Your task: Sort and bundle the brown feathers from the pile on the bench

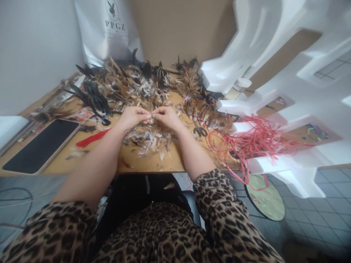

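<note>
My left hand [135, 117] and my right hand [166, 117] meet fingertip to fingertip above the middle of the wooden table [153, 165]. Each is closed in a pinch, and what lies between the fingertips is too small to make out. Brown and white feathers [149, 140] are scattered just below my hands. Behind them spreads a large heap of brown, white and black feathers [117, 82]. Black scissors [200, 131] lie to the right of my right hand. A red tassel [92, 138] rests left of my left forearm.
A phone [41, 146] lies at the left. Pink ribbons [255, 137] tangle at the right, beside white foam pieces [290, 160]. A silver bag [109, 36] stands behind the feathers. A round object [264, 197] is below the table's right side.
</note>
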